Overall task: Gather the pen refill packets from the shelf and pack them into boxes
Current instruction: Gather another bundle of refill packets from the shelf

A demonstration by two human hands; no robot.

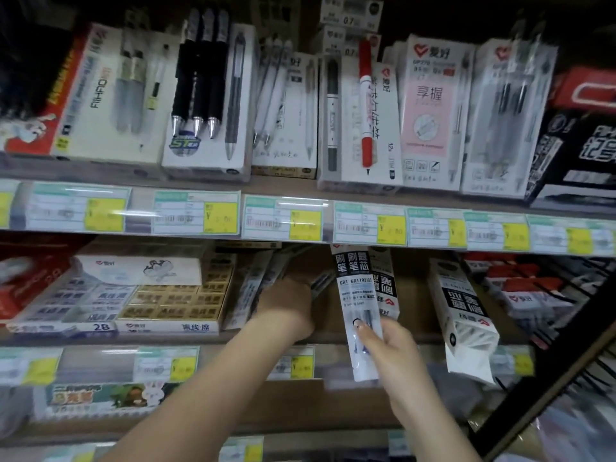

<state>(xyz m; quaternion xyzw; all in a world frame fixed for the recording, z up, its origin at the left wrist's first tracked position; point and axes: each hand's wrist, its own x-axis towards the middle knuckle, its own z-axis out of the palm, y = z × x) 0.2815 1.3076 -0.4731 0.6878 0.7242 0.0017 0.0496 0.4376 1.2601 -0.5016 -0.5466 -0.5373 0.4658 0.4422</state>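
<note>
1. White-and-black refill packets [358,308] are pinched upright near their lower end by the right hand [388,345], thumb curled across the front, just in front of the middle shelf [333,338].
2. The left hand [288,308] reaches into the shelf among the leaning packets [263,281]; its fingers are hidden, so its grasp cannot be determined.
3. Recommended: draw the leaning packets out lengthwise, clear of the eraser boxes [173,301].
4. Stack them flush against the held bundle, labels aligned.
5. No packing box is visible here.
</note>
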